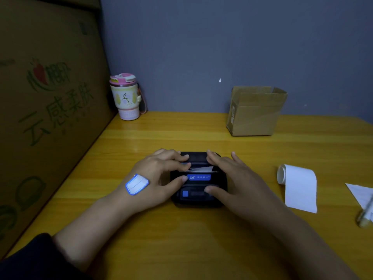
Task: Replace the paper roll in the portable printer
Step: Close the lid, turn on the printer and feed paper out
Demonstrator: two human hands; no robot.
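A small black portable printer (198, 183) with a blue label lies flat on the yellow table, in the middle of the view. A short strip of white paper (202, 169) sticks out of its slot. My left hand (159, 174), with a blue-edged sticker on its back, grips the printer's left side, fingers over the lid and thumb on the front. My right hand (228, 178) holds the right side the same way, thumb on the lower front panel. A partly unrolled white paper roll (296, 184) lies on the table to the right, apart from both hands.
A large printed cardboard box (46, 110) walls off the left side. A pink-lidded tumbler (126, 97) stands at the back left. An open small carton (254, 112) stands at the back right. A paper scrap (361, 194) and a small bottle (366, 217) lie at the right edge.
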